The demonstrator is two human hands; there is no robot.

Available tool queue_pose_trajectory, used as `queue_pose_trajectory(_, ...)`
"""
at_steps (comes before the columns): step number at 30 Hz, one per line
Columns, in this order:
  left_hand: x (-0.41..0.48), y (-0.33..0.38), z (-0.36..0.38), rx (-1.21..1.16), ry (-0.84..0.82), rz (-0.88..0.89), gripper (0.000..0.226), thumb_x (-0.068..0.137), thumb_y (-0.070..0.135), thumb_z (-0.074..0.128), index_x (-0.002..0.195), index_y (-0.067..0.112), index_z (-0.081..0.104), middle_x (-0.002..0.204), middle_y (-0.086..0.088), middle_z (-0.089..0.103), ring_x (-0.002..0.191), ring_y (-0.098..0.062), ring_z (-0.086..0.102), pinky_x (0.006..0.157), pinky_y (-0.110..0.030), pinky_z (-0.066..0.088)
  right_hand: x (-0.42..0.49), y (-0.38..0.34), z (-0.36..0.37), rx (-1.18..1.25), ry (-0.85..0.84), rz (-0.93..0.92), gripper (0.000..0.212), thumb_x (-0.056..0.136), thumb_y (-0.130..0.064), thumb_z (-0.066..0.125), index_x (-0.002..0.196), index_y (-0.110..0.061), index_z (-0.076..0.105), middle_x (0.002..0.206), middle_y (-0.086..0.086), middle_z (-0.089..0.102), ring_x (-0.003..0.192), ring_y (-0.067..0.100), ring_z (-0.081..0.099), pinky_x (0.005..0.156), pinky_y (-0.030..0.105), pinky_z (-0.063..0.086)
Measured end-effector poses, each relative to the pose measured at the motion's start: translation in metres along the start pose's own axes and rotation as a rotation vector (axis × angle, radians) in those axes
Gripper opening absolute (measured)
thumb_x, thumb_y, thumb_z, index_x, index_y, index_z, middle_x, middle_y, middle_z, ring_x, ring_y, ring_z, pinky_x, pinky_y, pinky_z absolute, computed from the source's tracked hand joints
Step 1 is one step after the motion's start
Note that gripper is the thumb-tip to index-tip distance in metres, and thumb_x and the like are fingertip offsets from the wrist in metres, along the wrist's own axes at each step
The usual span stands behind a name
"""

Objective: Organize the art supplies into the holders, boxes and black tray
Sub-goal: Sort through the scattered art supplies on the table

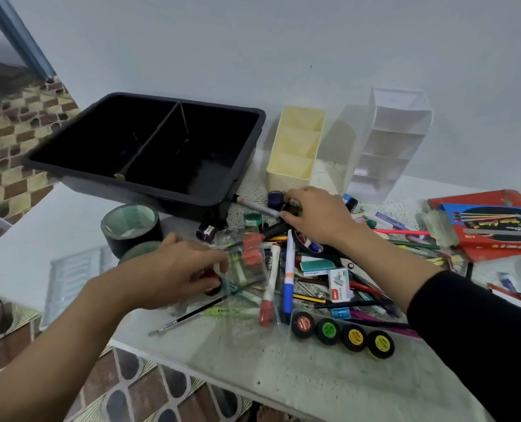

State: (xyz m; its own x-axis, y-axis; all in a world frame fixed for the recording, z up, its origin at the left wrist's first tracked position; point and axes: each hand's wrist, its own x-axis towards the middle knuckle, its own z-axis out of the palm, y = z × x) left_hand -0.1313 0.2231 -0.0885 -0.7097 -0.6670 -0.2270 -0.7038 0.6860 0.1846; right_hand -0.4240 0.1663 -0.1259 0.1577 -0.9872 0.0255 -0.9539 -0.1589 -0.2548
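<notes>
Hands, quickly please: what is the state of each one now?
Left hand: grips a red jar.
Right hand: grips a dark jar.

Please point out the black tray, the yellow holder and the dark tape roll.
black tray [116, 182]: head view, on its near rim.
yellow holder [288, 184]: head view, on its front wall.
dark tape roll [111, 239]: head view, on its outer side.

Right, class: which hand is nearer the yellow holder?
Right. The right hand lies just in front of the yellow holder; the left hand is farther off, lower left.
</notes>
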Motion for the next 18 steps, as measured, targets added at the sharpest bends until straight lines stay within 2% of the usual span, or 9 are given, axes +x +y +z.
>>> queue_pose_trajectory(3, 0.005, -0.001, -0.010, -0.030, 0.033, -0.004, 0.025, 0.103, 0.053, 0.030, 0.116, 0.043, 0.049, 0.107, 0.019, 0.054, 0.094, 0.000, 0.051, 0.087, -0.030, 0.035, 0.003, -0.002, 0.000, -0.006, 0.032, -0.008, 0.038, 0.092, -0.049, 0.060, 0.124, -0.029, 0.057, 0.108, 0.001, 0.064, 0.101, 0.028, 0.061, 0.081, 0.042, 0.047)
queue_pose_trajectory(6, 0.018, 0.012, -0.024, -0.178, 0.131, 0.011, 0.028, 0.104, 0.050, 0.029, 0.117, 0.040, 0.051, 0.103, 0.020, 0.048, 0.090, 0.000, 0.052, 0.078, -0.021, 0.041, -0.001, -0.003, -0.005, 0.036, 0.068, 0.021, 0.032, 0.092, -0.041, 0.061, 0.119, -0.025, 0.059, 0.105, 0.001, 0.068, 0.097, 0.026, 0.062, 0.079, 0.040, 0.047)
queue_pose_trajectory(10, 0.047, 0.036, -0.031, -0.335, 0.251, 0.101, 0.026, 0.102, 0.044, 0.035, 0.117, 0.037, 0.055, 0.109, 0.029, 0.044, 0.101, 0.007, 0.049, 0.082, -0.008, 0.039, -0.022, 0.006, -0.018, 0.409, 0.181, 0.141, 0.019, 0.090, -0.032, 0.069, 0.102, -0.020, 0.062, 0.089, -0.001, 0.067, 0.080, 0.020, 0.063, 0.074, 0.039, 0.054)
queue_pose_trajectory(12, 0.061, 0.051, -0.029, -0.400, 0.248, 0.139, 0.030, 0.101, 0.046, 0.038, 0.124, 0.037, 0.057, 0.115, 0.026, 0.044, 0.107, 0.003, 0.051, 0.086, -0.012, 0.044, -0.043, 0.015, -0.026, 0.575, 0.253, 0.204, 0.021, 0.090, -0.028, 0.069, 0.109, -0.022, 0.064, 0.091, -0.004, 0.062, 0.080, 0.016, 0.063, 0.075, 0.034, 0.053)
queue_pose_trajectory(14, 0.073, 0.068, -0.023, -0.490, 0.228, 0.168, 0.034, 0.100, 0.047, 0.041, 0.129, 0.039, 0.057, 0.117, 0.023, 0.046, 0.109, -0.001, 0.054, 0.088, -0.018, 0.050, -0.071, 0.026, -0.035, 0.704, 0.271, 0.256, 0.030, 0.090, -0.027, 0.067, 0.120, -0.026, 0.066, 0.098, -0.006, 0.058, 0.088, 0.015, 0.063, 0.082, 0.032, 0.052)
queue_pose_trajectory(16, 0.082, 0.088, -0.017, -0.612, 0.210, 0.208, 0.031, 0.100, 0.044, 0.046, 0.128, 0.039, 0.058, 0.117, 0.020, 0.048, 0.109, -0.004, 0.056, 0.089, -0.020, 0.050, -0.104, 0.040, -0.043, 0.787, 0.276, 0.288, 0.031, 0.086, -0.032, 0.063, 0.115, -0.033, 0.071, 0.099, -0.008, 0.056, 0.093, 0.015, 0.064, 0.088, 0.034, 0.052)
queue_pose_trajectory(18, 0.090, 0.110, -0.010, -0.778, 0.170, 0.246, 0.025, 0.101, 0.034, 0.051, 0.124, 0.036, 0.060, 0.118, 0.015, 0.054, 0.110, -0.009, 0.060, 0.090, -0.023, 0.052, -0.137, 0.052, -0.049, 0.854, 0.283, 0.313, 0.029, 0.079, -0.030, 0.063, 0.105, -0.032, 0.074, 0.102, -0.005, 0.058, 0.094, 0.014, 0.066, 0.089, 0.034, 0.053)
